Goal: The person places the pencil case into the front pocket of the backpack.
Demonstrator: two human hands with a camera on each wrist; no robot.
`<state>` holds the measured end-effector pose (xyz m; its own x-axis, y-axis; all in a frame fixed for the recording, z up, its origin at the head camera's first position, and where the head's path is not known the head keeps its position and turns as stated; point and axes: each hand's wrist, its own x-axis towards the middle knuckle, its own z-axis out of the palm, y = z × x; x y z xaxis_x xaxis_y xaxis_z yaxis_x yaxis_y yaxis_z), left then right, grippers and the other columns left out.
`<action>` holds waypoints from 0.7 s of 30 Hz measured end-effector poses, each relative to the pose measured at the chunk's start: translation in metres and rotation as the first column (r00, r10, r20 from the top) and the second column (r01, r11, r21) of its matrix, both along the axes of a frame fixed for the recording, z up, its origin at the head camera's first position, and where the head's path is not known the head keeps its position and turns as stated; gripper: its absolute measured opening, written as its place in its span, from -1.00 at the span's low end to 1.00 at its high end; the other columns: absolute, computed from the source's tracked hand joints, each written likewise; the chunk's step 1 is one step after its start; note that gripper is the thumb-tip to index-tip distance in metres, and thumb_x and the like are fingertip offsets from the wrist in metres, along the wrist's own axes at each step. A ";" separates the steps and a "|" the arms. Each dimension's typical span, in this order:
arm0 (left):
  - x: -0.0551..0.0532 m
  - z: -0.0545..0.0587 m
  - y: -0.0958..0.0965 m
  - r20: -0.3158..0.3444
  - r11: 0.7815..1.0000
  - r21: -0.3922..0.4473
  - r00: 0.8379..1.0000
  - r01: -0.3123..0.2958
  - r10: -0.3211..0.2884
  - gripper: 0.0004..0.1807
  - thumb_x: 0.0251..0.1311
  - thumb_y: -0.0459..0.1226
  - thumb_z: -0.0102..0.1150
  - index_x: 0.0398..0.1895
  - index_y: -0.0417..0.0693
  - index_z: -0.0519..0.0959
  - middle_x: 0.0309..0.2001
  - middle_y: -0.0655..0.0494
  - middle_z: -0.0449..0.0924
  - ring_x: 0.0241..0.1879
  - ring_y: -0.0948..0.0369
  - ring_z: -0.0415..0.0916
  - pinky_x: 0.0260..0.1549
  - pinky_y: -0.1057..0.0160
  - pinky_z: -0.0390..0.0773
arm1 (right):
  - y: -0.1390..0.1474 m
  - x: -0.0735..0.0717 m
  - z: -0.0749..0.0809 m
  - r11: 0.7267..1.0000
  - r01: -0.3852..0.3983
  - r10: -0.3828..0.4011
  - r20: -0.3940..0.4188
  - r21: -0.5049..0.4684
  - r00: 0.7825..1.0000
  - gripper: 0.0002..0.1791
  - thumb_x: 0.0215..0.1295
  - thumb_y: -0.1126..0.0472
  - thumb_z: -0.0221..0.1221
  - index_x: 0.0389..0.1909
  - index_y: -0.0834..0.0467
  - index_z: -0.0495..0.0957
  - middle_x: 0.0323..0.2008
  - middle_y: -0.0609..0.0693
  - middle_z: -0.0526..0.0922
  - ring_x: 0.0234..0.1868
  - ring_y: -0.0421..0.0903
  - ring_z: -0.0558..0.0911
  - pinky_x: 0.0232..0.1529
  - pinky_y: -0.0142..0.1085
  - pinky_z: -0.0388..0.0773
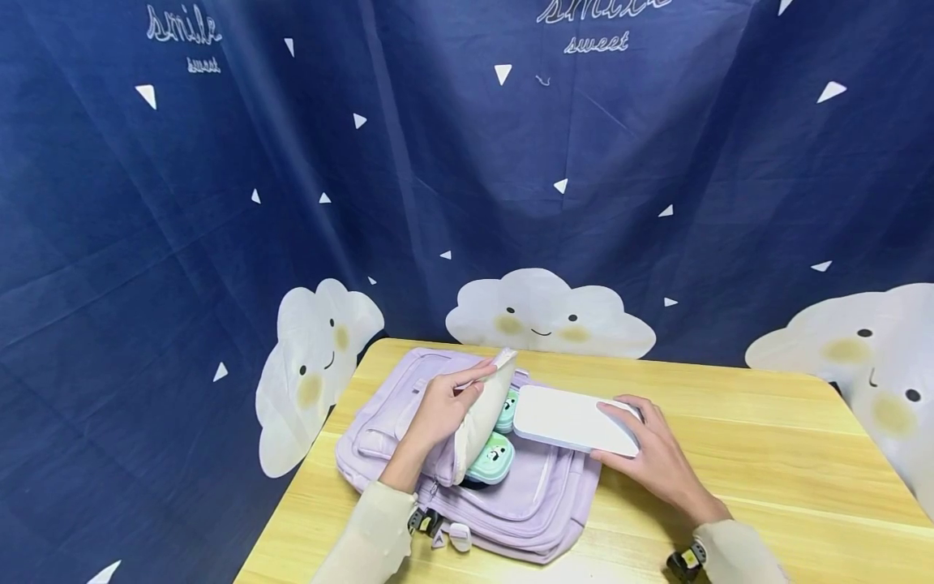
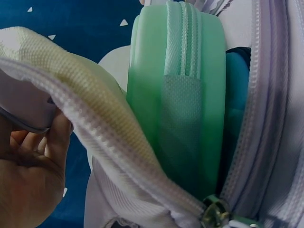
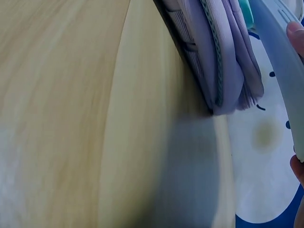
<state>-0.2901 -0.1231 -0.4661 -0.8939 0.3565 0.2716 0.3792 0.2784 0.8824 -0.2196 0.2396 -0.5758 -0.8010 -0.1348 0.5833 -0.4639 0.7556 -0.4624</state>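
A lilac backpack (image 1: 540,531) lies flat with its front pocket unzipped. My left hand (image 1: 443,410) grips the pocket's flap (image 1: 481,430) by its edge and lifts it, showing the cream lining. In the pocket opening sit two mint-green zip cases, the nearer case (image 1: 492,459) bearing a small black-and-white picture. Up close in the left wrist view, a green case (image 2: 147,71) stands between the flap and the zipper. My right hand (image 1: 653,450) holds a flat white case (image 1: 565,414) with rounded corners and pale blue sides at its right end, over the bag beside the pocket.
The backpack rests on a light wooden table (image 1: 766,454), whose bare wood stretches to the right. A dark blue curtain (image 1: 467,162) with clouds and white triangles hangs behind and to the left. Zipper pulls (image 1: 460,535) dangle at the bag's near side.
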 end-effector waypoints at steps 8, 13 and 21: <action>0.000 0.000 0.000 0.000 1.000 0.004 1.000 -0.002 0.002 -0.60 0.52 -0.42 0.18 0.32 -0.03 0.73 0.42 0.10 0.64 0.52 0.13 0.48 0.53 0.03 0.47 | -0.010 -0.005 -0.001 1.000 -0.012 0.012 0.005 0.010 1.000 -0.09 -0.08 -0.06 0.72 0.39 -0.08 0.65 0.36 0.11 0.51 0.34 0.11 0.46 0.40 -0.65 0.01; 0.000 -0.001 0.000 0.000 1.000 0.003 1.000 0.003 -0.003 -0.61 0.53 -0.41 0.18 0.32 -0.03 0.73 0.42 0.10 0.63 0.52 0.13 0.48 0.52 0.03 0.47 | -0.016 -0.006 0.002 1.000 -0.018 0.018 0.031 0.005 0.999 -0.10 -0.05 -0.08 0.71 0.41 -0.11 0.64 0.38 0.09 0.50 0.36 0.09 0.45 0.40 -0.50 0.15; -0.001 0.002 0.000 -0.005 1.000 0.001 1.000 0.006 -0.006 -0.60 0.52 -0.43 0.18 0.33 -0.05 0.72 0.41 0.09 0.64 0.52 0.12 0.49 0.54 0.04 0.45 | -0.023 -0.008 0.004 1.000 -0.012 0.011 0.064 0.017 0.998 -0.11 0.00 -0.12 0.70 0.43 -0.13 0.63 0.40 0.07 0.48 0.38 0.07 0.44 0.31 -0.04 0.38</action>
